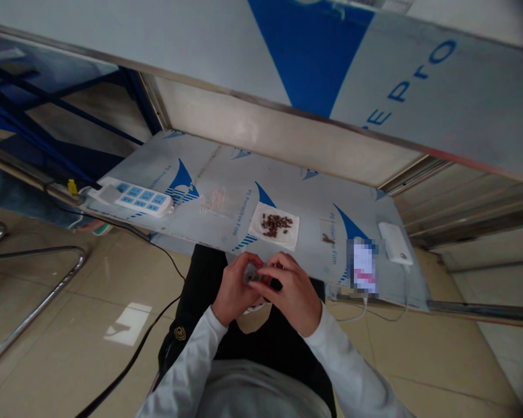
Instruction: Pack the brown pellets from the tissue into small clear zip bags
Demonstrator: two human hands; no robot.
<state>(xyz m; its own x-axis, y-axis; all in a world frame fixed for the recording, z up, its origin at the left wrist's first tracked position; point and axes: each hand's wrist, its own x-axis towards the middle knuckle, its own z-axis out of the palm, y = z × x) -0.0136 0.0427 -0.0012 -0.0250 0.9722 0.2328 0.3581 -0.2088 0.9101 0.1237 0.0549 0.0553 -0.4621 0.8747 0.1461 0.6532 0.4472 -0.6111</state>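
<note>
My left hand is closed around a small greyish, partly see-through piece, just in front of the shelf's near edge and above my lap. Close against it, my right hand has its thumb and fingers pinched at the same piece; whether something tiny sits between those fingertips is too small to tell. Beyond my hands a white square sheet lies on the shelf, with several small dark brown pieces heaped on it. To its right lie a few more brown bits.
A white power strip lies at the shelf's left end. Thin reddish strips in a clear bag are left of the sheet. A phone and a white power bank with cables are at right. An upper film-covered panel overhangs the shelf.
</note>
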